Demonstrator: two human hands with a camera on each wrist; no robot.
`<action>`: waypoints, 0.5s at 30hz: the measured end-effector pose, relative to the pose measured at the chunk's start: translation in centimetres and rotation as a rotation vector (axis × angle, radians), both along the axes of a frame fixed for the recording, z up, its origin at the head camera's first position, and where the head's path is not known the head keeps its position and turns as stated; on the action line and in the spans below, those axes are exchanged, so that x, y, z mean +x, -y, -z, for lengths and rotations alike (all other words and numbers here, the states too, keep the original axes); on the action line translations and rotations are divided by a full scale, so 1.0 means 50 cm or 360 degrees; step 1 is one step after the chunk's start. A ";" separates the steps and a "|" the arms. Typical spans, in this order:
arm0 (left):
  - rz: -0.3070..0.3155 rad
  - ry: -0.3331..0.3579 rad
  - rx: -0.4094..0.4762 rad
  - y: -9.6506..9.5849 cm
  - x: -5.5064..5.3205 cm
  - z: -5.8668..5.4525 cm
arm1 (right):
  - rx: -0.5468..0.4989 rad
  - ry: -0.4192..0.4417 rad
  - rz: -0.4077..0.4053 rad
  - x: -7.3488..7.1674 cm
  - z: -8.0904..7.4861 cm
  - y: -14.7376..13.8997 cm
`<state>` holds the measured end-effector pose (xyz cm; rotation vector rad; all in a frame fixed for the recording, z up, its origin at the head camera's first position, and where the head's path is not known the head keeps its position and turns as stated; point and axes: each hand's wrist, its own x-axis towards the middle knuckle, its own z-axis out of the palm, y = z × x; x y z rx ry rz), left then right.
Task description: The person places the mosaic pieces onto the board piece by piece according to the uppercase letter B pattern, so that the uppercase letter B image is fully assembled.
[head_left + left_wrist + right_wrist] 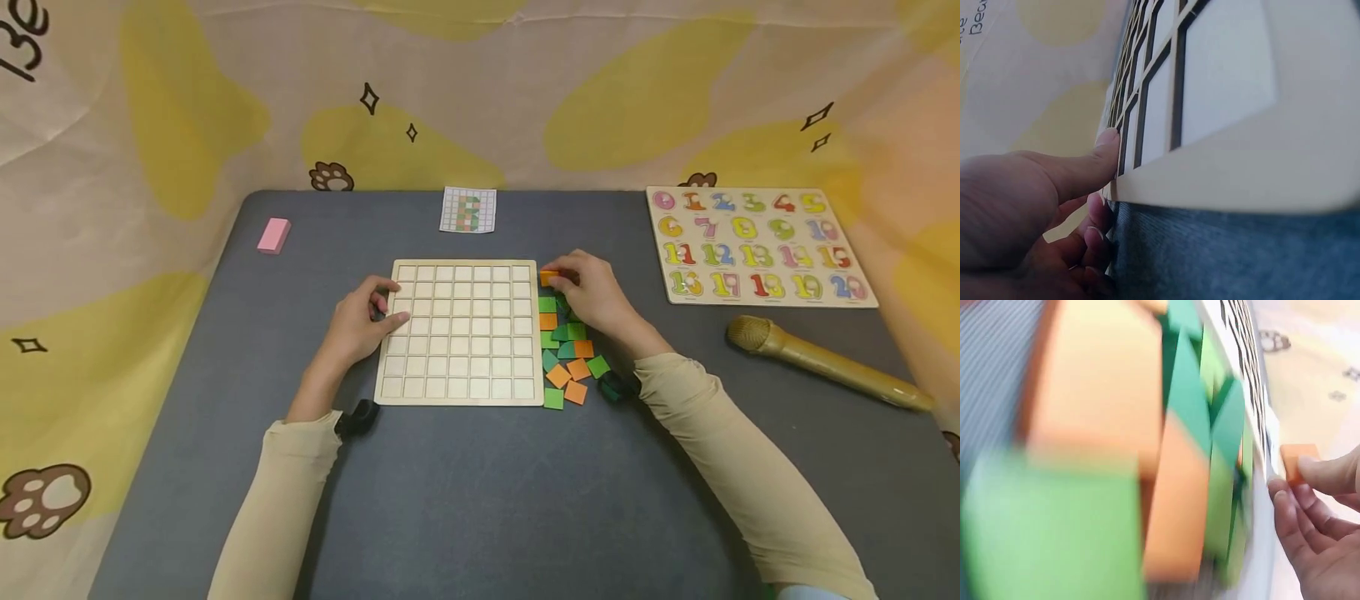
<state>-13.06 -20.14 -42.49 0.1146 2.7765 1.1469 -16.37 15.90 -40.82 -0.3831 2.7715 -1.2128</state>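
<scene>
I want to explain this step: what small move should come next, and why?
Perhaps carry the orange tile over the board and lower it into a square: the right hand pinches it beside the board, every visible square looks unfilled, the left hand touches the board's edge, and the card shows coloured squares.

Beige sleeves (279, 500), black wrist cameras (358, 418)

The grid board (459, 327) looks like smooth wood. The tiles (583, 349) look matt, the microphone (832, 366) glossy and metallic.
</scene>
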 end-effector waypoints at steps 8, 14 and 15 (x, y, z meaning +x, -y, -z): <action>0.0002 0.0021 0.0022 0.002 0.001 -0.005 | -0.0175 0.0069 -0.0084 -0.008 -0.004 0.108; -0.0013 0.0045 0.0071 0.004 0.000 -0.007 | -0.0211 0.0157 -0.0175 -0.023 0.001 0.177; -0.0011 0.0052 0.0072 0.003 0.000 -0.008 | -0.0208 0.0162 -0.0192 -0.026 0.003 0.187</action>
